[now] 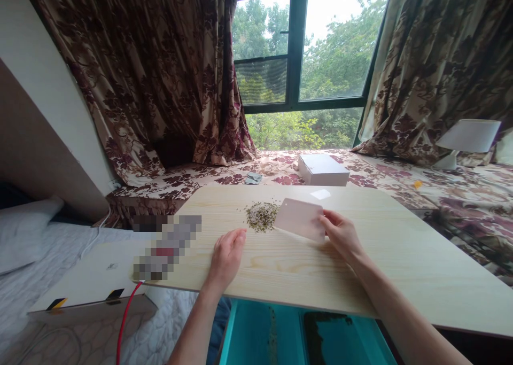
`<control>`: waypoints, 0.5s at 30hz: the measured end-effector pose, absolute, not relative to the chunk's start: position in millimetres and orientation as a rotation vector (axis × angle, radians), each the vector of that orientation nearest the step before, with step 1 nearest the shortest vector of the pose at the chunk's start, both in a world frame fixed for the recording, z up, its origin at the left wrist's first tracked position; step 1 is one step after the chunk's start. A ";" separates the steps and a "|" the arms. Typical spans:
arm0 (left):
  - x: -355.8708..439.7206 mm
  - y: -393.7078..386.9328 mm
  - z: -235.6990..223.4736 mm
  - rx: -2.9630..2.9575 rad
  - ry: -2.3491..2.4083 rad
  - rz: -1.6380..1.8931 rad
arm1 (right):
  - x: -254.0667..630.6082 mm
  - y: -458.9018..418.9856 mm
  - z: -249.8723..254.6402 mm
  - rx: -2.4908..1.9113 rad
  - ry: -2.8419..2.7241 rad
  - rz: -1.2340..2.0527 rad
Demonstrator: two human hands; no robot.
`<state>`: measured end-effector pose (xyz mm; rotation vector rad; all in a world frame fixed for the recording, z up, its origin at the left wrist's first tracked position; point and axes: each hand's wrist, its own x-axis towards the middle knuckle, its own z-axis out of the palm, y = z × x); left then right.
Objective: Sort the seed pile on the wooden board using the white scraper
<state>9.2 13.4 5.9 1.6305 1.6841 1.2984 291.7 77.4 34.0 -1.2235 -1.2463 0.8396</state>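
A small heap of greenish seeds or beans mixed with pale grains (pixel 261 217) lies on the light wood tabletop (pixel 280 271), some scattered around its edge. My right hand (pixel 340 231) grips the right end of a translucent white flat plastic scraper (pixel 300 218). The scraper's left edge is right beside the heap, tilted over the table. Just nearer to me than the heap, my left hand (pixel 227 253) rests on the table, its fingers curled and pressed together, with nothing seen in them.
Below the table's front edge sits a teal bin (pixel 262 333) with two compartments; dark material lies in the right one. A pixelated object (pixel 168 250) with a red cable (pixel 126 314) is on the table's left. Behind are a white box (pixel 324 170) and a lamp (pixel 468 135).
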 end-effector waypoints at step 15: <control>9.8 13.6 6.0 1.638 1.693 1.313 | 291.1 74.5 38.1 -1.234 -1.238 0.841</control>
